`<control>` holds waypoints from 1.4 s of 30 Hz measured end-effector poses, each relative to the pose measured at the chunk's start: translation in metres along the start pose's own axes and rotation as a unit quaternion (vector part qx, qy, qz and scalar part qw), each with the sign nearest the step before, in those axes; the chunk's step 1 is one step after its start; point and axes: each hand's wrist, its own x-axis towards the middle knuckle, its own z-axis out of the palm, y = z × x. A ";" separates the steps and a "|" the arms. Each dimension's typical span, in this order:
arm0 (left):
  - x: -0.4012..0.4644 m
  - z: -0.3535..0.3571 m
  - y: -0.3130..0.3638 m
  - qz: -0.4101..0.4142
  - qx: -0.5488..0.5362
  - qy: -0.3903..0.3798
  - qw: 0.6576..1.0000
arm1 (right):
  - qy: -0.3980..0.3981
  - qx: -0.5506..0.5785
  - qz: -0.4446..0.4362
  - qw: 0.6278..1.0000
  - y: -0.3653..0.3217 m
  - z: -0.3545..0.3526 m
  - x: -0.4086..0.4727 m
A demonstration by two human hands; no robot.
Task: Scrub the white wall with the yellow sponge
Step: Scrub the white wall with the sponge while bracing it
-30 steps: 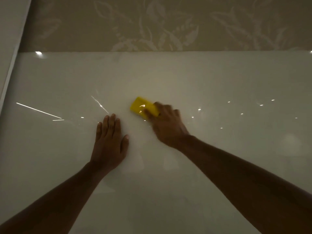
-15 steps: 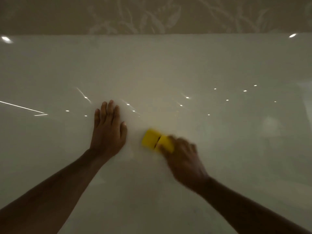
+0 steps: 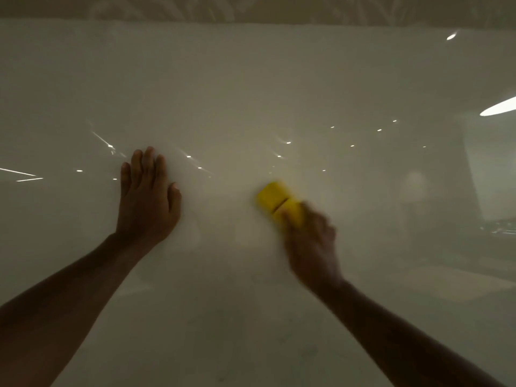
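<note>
A glossy white wall (image 3: 251, 79) fills nearly the whole view, with small light reflections scattered on it. My right hand (image 3: 312, 244), blurred, grips a yellow sponge (image 3: 275, 199) and presses it against the wall right of centre. The sponge's upper left end sticks out past my fingers and shows a dark slit across it. My left hand (image 3: 146, 196) lies flat on the wall to the left of the sponge, fingers together and pointing up, holding nothing.
A beige band with a pale leaf pattern (image 3: 251, 7) runs along the top above the white surface. A bright elongated light reflection (image 3: 499, 108) shows at the right edge, with dim room reflections below it.
My right hand has carried the sponge from upper centre down and then out to the right, away from my left hand. The left hand stays flat on the wall. The view has shifted.
</note>
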 end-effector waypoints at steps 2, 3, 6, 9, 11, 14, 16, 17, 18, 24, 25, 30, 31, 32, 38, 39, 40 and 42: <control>0.001 0.000 0.002 -0.007 0.001 0.002 1.000 | -0.085 -0.003 -0.190 0.978 -0.013 0.003 -0.036; 0.001 0.000 0.003 -0.010 0.001 0.002 1.000 | -0.110 -0.012 -0.241 0.964 -0.008 0.002 -0.040; 0.000 -0.001 0.004 -0.017 -0.002 -0.001 1.000 | -0.093 -0.015 -0.126 0.988 0.027 -0.004 -0.013; -0.004 -0.002 0.003 -0.014 -0.001 0.000 1.000 | 0.046 0.008 0.201 0.978 0.070 -0.014 0.007; -0.006 -0.002 0.002 -0.007 -0.004 0.002 1.000 | 0.090 0.025 0.356 0.930 0.066 -0.011 0.004; -0.011 -0.001 0.000 -0.003 -0.010 0.002 1.000 | 0.068 0.040 0.225 0.971 0.005 0.005 -0.021; -0.016 -0.001 -0.003 -0.001 -0.009 -0.005 1.000 | -0.021 0.053 -0.019 0.998 -0.039 0.015 -0.048; -0.018 -0.002 -0.006 0.000 -0.008 -0.011 1.000 | -0.067 0.052 -0.126 0.988 -0.055 0.017 -0.058; -0.021 -0.003 -0.009 0.002 -0.007 -0.015 1.000 | -0.094 0.048 -0.208 0.972 -0.062 0.017 -0.058; -0.048 -0.015 -0.048 -0.012 0.005 -0.029 0.999 | 0.022 0.044 0.068 0.996 -0.036 0.007 0.039; -0.053 -0.020 -0.059 -0.017 0.005 -0.035 0.999 | 0.036 0.054 0.167 0.984 -0.037 0.007 0.050; -0.071 -0.037 -0.105 -0.022 0.003 -0.055 0.998 | 0.023 0.067 0.119 0.990 -0.123 0.023 0.014; -0.075 -0.039 -0.113 -0.019 0.004 -0.058 0.998 | -0.012 0.072 0.013 0.997 -0.142 0.030 -0.009; -0.077 -0.041 -0.119 -0.015 0.004 -0.061 0.998 | -0.056 0.074 -0.096 0.991 -0.160 0.037 -0.035; -0.091 -0.049 -0.160 -0.009 0.021 -0.068 0.997 | -0.145 0.071 -0.310 0.937 -0.187 0.046 -0.062; -0.092 -0.051 -0.166 -0.009 0.022 -0.067 0.997 | -0.115 0.071 -0.250 0.959 -0.182 0.044 -0.045; -0.094 -0.052 -0.172 -0.008 0.022 -0.065 0.998 | -0.080 0.062 -0.163 0.981 -0.175 0.042 -0.027; -0.099 -0.054 -0.182 -0.005 0.024 -0.061 0.998 | -0.003 0.051 0.066 0.997 -0.155 0.034 0.003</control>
